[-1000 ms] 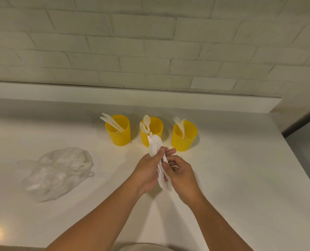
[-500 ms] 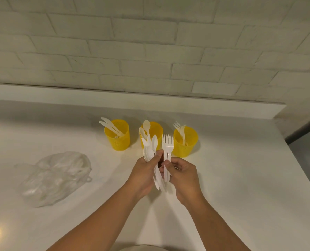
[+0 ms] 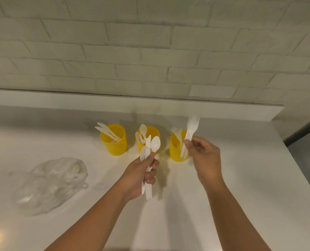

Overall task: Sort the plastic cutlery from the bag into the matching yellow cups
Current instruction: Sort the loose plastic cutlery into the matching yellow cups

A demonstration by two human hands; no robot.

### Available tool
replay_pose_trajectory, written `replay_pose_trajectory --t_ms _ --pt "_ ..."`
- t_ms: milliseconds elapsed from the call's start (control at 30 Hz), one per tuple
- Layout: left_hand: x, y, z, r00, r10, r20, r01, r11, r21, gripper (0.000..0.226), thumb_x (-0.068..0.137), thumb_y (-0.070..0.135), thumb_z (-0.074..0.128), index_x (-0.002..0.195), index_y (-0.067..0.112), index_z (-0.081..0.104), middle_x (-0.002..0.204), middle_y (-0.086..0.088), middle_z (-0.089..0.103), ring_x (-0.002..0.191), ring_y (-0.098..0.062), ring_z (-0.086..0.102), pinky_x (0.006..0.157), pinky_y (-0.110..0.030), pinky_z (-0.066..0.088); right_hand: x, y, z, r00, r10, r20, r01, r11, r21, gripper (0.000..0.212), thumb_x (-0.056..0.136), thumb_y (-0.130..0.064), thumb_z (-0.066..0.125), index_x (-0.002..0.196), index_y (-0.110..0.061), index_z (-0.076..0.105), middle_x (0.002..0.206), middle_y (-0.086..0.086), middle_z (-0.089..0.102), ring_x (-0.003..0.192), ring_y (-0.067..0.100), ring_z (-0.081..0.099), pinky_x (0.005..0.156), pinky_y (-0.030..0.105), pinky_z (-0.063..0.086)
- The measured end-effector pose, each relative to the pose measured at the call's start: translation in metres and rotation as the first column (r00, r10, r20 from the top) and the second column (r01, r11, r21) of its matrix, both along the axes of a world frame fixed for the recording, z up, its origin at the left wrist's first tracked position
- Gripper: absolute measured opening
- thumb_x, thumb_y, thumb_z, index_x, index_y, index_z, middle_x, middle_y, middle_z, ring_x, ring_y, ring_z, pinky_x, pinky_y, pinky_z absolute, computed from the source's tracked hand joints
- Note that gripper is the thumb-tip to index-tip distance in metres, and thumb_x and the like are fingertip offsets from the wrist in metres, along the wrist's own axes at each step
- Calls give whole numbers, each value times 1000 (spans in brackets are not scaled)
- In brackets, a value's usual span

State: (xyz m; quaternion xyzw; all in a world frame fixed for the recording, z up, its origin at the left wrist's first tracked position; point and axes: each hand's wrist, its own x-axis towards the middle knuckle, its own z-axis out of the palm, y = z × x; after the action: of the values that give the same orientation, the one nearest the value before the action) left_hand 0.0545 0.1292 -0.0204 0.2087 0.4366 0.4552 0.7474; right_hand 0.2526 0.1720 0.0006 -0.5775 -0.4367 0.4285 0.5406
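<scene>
Both busy: your right hand [image 3: 203,156] pinches forks [image 3: 190,130] by the fork cup [image 3: 175,153], left hand [image 3: 141,175] grips the bundle [image 3: 155,144]; lower the forks in.

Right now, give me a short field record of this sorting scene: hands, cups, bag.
left hand: grips a bundle of white cutlery
right hand: pinches a white fork by the right cup
left cup: holds knives
middle cup: holds spoons
right cup: holds forks
bag: clear plastic, lying on the counter left of the hands, whitish shapes inside
</scene>
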Motion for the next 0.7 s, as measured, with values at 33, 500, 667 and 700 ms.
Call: replay_pose_trajectory --t_ms 33,500,667,700 --pt "0 1 2 999 -14 32 14 1000 12 13 104 28 57 100 15 54 76 -1 52 47 -7 30 44 -19 29 5 12 2 998 -37 59 36 999 23 7 89 -10 77 96 -12 78 72 -4 73 64 12 65 67 23 53" --pt "1 1 20 997 28 -78 -20 995 101 21 105 31 55 119 15 56 77 -3 57 50 -10 36 48 -22 31 11 64 -44 661 55 748 84 985 -148 15 78 -41 84 87 -31 79 114 3 62 112 36 47 82 33 33" --pt "0 1 22 997 24 -80 -15 994 110 21 103 30 57 117 15 54 77 -3 57 50 -9 34 49 -22 29 7 44 -32 686 -40 727 159 983 -96 34 82 -36 80 113 -23 76 122 11 55 117 36 44 90 29 28" --pt "0 1 22 996 25 -82 -16 993 116 20 103 30 57 116 15 52 77 -3 57 49 -9 34 49 -22 29 4 37 -29 702 -95 706 171 985 -38 32 83 -33 78 113 -21 75 119 11 55 116 34 45 90 26 25"
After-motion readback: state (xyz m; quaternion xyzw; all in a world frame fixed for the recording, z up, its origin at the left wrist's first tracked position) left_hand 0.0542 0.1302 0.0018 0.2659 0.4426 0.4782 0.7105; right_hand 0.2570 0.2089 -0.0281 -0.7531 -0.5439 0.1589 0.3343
